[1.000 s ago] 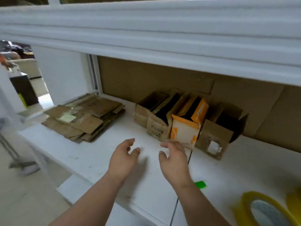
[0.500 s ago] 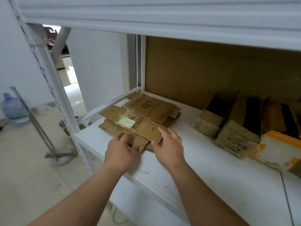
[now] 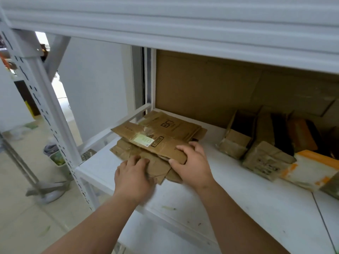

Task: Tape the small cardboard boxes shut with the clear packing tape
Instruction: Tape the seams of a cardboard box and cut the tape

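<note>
Well, both hands are on the stack (image 3: 156, 142) of flattened boxes at the left end of the shelf (image 3: 238, 198). The right hand (image 3: 192, 165) has its fingers curled over the near end of the top flat (image 3: 148, 142), thumb tucked beneath the edge, so it is pinching that one piece. The left hand (image 3: 133, 175) lies on the lower flats with fingers fairly straight, pressing rather than gripping as far as I can tell.

The risks, as I judge them, are these. The stack sits close to the front left corner of the shelf, and the pieces are skewed across one another; if the top flat is dragged instead of lifted, the ones below could slide with it and spill off the edge to the floor. The left hand only presses down, so a sharp pull might shift the pile under it. Old tape and a label on the top flat could cling to the piece underneath and bring two up together.

To the right, well apart from the stack, several open boxes (image 3: 256, 149) lean in a row; a wide swing of the elbow could knock them. No tape roll is in view here, so it will have to be found before anything gets sealed.
</note>
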### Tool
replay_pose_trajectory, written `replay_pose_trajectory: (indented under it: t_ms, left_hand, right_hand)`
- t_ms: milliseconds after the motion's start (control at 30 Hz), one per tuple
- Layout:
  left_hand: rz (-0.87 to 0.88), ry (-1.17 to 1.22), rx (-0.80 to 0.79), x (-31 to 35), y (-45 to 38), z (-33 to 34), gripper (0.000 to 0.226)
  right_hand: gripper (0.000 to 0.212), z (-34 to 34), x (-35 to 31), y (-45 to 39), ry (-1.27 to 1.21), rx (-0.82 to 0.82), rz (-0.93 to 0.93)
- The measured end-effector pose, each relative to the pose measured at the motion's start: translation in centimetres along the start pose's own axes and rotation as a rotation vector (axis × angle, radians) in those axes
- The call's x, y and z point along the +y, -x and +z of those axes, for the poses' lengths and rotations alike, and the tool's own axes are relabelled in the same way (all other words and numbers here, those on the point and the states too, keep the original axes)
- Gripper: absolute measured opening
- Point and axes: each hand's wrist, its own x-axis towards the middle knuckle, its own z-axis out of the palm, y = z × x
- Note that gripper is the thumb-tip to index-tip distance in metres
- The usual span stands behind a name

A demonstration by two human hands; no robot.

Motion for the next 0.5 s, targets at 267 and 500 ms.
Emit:
replay_pose_trajectory:
  t_ms: [267,500]
  left_hand:
    - [0.267,-0.056,0.432,3.4,2.2,-1.9,0.102]
    - [0.356,0.0,0.494,8.0,5.7,-3.8,0.052]
  right_hand:
    - [0.043,-3.6,-0.5,3.3,-0.356,0.162,-0.062]
    - [0.043,-7.7,1.1,8.5,-0.507,0.197,-0.215]
